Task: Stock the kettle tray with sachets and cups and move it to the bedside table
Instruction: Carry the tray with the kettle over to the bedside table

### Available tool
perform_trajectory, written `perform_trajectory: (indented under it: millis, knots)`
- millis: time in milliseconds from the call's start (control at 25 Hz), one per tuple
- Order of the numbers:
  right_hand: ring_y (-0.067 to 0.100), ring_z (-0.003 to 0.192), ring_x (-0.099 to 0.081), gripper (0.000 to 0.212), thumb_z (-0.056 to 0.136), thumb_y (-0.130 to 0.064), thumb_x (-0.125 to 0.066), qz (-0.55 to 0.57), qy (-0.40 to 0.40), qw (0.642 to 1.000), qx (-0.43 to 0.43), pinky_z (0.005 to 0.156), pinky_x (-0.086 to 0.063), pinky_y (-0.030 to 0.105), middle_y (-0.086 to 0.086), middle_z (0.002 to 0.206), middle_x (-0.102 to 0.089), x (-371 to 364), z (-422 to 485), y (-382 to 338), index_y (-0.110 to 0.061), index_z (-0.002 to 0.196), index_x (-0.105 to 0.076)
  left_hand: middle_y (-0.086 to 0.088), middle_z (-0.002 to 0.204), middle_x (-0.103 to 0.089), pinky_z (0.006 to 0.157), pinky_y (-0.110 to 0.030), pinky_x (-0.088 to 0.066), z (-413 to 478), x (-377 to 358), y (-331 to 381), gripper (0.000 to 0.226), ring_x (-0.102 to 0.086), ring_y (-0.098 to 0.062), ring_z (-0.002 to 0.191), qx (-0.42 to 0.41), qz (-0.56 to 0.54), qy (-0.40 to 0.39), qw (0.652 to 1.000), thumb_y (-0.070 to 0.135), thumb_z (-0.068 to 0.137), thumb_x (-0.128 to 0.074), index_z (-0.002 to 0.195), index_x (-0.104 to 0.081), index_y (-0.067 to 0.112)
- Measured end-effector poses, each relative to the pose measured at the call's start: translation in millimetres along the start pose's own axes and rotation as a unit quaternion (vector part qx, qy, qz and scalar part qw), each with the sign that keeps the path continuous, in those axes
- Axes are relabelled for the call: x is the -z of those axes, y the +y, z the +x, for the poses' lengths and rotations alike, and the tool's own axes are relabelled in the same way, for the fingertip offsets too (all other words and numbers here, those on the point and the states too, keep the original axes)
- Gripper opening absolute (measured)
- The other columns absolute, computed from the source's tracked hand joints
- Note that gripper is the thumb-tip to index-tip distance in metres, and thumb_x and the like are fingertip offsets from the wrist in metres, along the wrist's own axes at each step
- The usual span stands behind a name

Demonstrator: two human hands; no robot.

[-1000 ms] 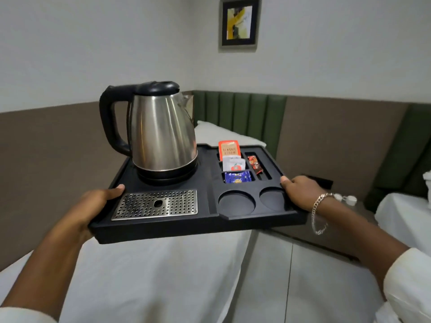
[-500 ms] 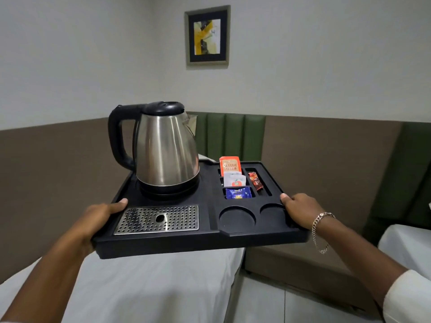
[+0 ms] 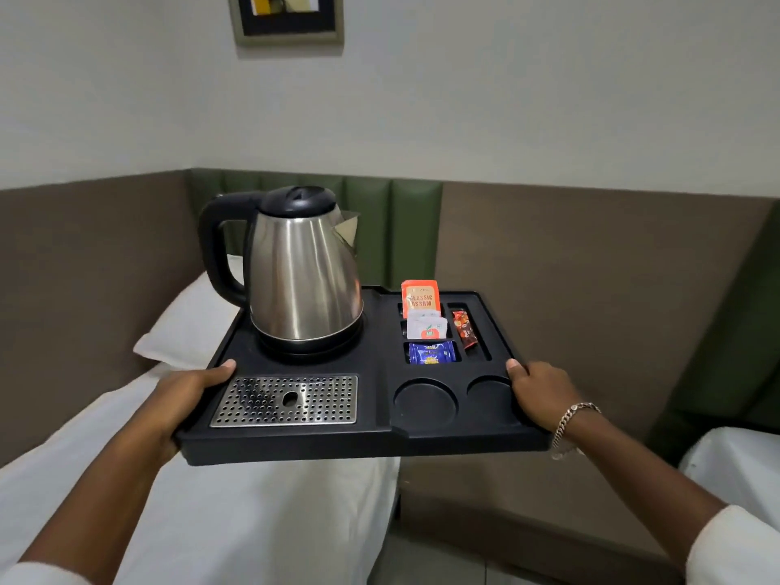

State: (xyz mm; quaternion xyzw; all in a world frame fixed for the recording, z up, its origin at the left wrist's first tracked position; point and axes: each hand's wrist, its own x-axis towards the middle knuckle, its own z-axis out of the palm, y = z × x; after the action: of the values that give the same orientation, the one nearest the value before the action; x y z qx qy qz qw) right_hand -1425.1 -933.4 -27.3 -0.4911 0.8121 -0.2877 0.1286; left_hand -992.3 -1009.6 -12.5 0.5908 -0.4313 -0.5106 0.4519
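Head view is showing a person carrying a black kettle tray (image 3: 380, 447) in the air above a white-sheeted bed (image 3: 211, 500), both hands clamped on its short ends. The left hand (image 3: 185, 394) is gripping the tray's left edge, thumb lying on top beside the perforated metal drip grate (image 3: 285, 401), the other fingers hidden beneath. The right hand (image 3: 542, 392) is holding the right edge the same way, thumb on the rim just beside the outer cup recess, and is wearing a chain bracelet (image 3: 570, 424) at the wrist.

A steel kettle (image 3: 304, 276) with a black lid and handle is standing upright on its base in the tray's far-left part, handle pointing left. In the far-right compartments, sachets are sitting: an orange tea sachet (image 3: 420, 298) standing at the back, a white sachet (image 3: 426, 327) in front of it, a blue sachet (image 3: 430, 352) lying nearest, and a red-brown stick sachet (image 3: 464, 329) lying in the narrow slot to their right. The two round cup recesses (image 3: 424, 405) at the near right are holding no cups.

A white pillow (image 3: 190, 323) is lying on the bed behind the tray. A green and brown padded headboard (image 3: 548, 268) is running along the wall, and a framed picture (image 3: 287, 19) is hanging above.
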Motion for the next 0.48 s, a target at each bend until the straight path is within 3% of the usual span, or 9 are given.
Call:
perform_trajectory:
  millis: [200, 360, 480]
  knots:
    - [0.041, 0.106, -0.056, 0.051, 0.099, -0.036, -0.033, 0.005, -0.013, 1.000, -0.022, 0.085, -0.040, 0.037, 0.029, 0.111, -0.063, -26, 120, 51, 0.006, 0.100, -0.063, -0.013, 0.075, -0.077, 0.058, -0.031, -0.050, 96, -107, -10, 0.037, -0.071, -0.029, 0.067, 0.010, 0.041, 0.017, 0.999, 0.039, 0.077, -0.073, 0.085, -0.072, 0.003]
    - [0.041, 0.099, -0.058, 0.046, 0.098, -0.034, -0.037, 0.031, -0.002, 0.998, -0.046, 0.081, -0.041, 0.038, 0.026, 0.102, -0.066, -62, 190, 97, 0.003, 0.093, -0.063, -0.013, 0.079, -0.075, 0.060, -0.031, -0.049, 165, -178, -48, 0.038, -0.070, -0.028, 0.071, 0.017, 0.087, 0.016, 0.996, 0.043, 0.082, -0.068, 0.080, -0.071, 0.005]
    - [0.040, 0.091, -0.060, 0.040, 0.098, -0.032, -0.040, 0.036, 0.012, 0.996, -0.079, 0.072, -0.039, 0.036, 0.024, 0.092, -0.067, -112, 230, 145, 0.000, 0.089, -0.062, -0.011, 0.080, -0.074, 0.068, -0.039, -0.053, 231, -228, -99, 0.038, -0.069, -0.029, 0.075, 0.012, 0.140, 0.016, 0.990, 0.049, 0.082, -0.065, 0.079, -0.070, 0.011]
